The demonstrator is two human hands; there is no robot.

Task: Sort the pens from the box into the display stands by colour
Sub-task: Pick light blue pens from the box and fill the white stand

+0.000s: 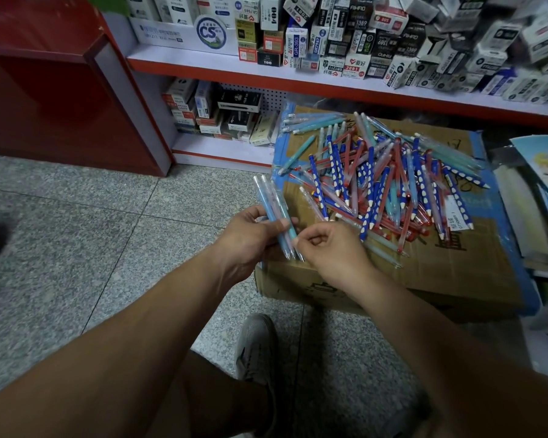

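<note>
The sorting looks barely begun. Most of the pens [386, 178] lie in a loose, crossed heap on top of the closed cardboard box [440, 273], which sits on the floor [76, 216] below a shelf [266, 69], and no display stand is in view. The left hand [250, 235] has its grip curled round a bunch [274, 203] of about 3 pale blue and pinkish pens, slanted, tips down, just beside the box's near left corner. The right hand [332, 248], fingers curled in, pinches the lower end of that bunch. The heap mixes dark blue barrels with white dots, clear red barrels and pale teal ones, all slim. A few teal ones lie apart at the box's far left edge.
</note>
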